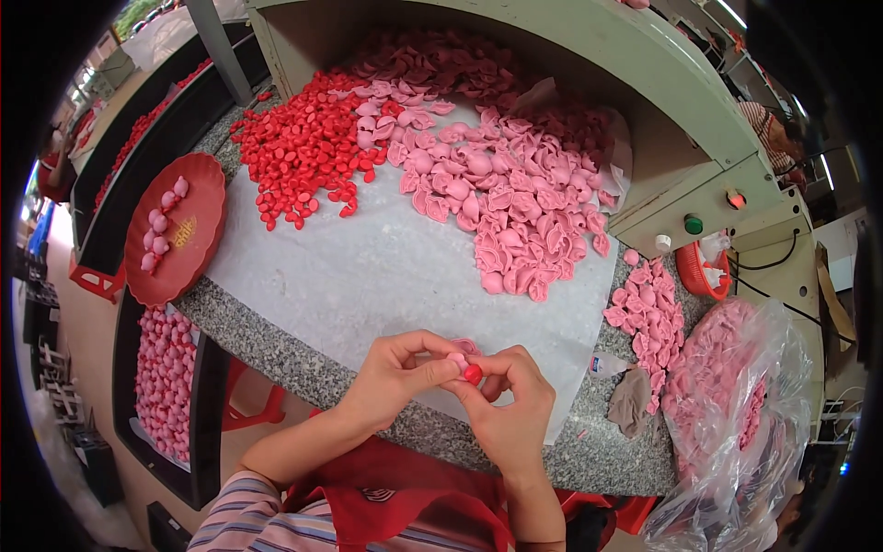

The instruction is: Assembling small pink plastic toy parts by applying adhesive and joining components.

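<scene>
Over the front part of a white sheet (368,276), my left hand (394,379) pinches a small pink rounded piece (456,360) between thumb and fingers. My right hand (511,405) pinches a small glossy red piece (473,374) against it, so the two pieces touch. Just behind my fingertips lies another pink piece (467,345), partly covered. Farther back on the sheet are a heap of red pieces (308,138) at the left and a larger heap of pink shell-like pieces (515,202) at the right.
A red scalloped dish (195,253) with several pink balls sits at the left edge. Below it is a black tray (200,419) of pink-and-red pieces. A pale green metal housing (676,83) arches over the back. To the right are a grey rag (630,403) and a clear plastic bag (750,442).
</scene>
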The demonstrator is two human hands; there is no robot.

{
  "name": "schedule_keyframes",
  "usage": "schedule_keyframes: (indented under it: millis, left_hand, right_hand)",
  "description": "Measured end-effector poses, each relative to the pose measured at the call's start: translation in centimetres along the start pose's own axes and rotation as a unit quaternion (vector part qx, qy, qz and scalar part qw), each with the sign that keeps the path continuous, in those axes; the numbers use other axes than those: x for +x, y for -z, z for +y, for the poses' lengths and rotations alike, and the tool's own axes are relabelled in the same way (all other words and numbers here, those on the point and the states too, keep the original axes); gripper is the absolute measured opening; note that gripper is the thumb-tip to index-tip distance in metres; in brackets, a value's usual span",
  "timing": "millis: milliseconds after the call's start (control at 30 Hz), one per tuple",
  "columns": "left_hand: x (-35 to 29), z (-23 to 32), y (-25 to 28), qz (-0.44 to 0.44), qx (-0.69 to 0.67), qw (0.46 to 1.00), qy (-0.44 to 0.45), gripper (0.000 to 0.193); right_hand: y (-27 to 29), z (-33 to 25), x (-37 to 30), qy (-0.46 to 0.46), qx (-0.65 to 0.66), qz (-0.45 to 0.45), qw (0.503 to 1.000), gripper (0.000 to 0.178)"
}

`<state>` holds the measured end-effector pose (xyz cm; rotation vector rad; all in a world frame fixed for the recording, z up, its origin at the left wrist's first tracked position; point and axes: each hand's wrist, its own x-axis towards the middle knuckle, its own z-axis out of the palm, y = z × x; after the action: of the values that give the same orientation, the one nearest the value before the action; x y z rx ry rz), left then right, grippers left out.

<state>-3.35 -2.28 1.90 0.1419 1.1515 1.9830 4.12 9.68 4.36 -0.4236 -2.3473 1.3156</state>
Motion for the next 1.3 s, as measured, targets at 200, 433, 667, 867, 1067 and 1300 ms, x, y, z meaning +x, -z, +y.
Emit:
schedule_keyframes:
  millis: [200, 433, 667, 867, 1067, 1300]
  left_hand:
    - [0.2, -0.3, 0.2, 0.027, 0.012, 0.999, -0.026, 0.011]
    - [0.1, -0.2, 0.1, -0.007, 0.079, 0.993, -0.082, 0.011]
    - [0.2, -1.0, 0.5, 0.026, 0.102, 0.989, -0.107, 0.012]
    - [0.5, 0.0, 0.6, 0.016, 0.065, 0.995, -0.071, 0.010]
    - [0.0, 0.8, 1.9, -0.009, 0.107, 0.989, -0.100, 0.011]
    - [-0.2, 0.9, 4.7, 0.001, 0.077, 0.990, -0.118, 0.009]
  right_hand:
    - [0.2, -0.6, 1.2, -0.014, 0.002, -0.037, 0.999, 0.027]
    - [0.1, 0.2, 1.8, 0.083, -0.108, -0.035, 0.990, 0.019]
    - [-0.8, 1.3, 1.6, 0.096, -0.099, -0.030, 0.990, 0.018]
    - [-0.8, 1.0, 2.1, 0.064, -0.111, -0.047, 0.991, 0.018]
    - [-1.6, 0.4, 2.7, 0.148, -0.102, -0.064, 0.982, 0.020]
    - [-4.4, 0.1, 3.0, 0.170, -0.121, -0.057, 0.976, 0.020]
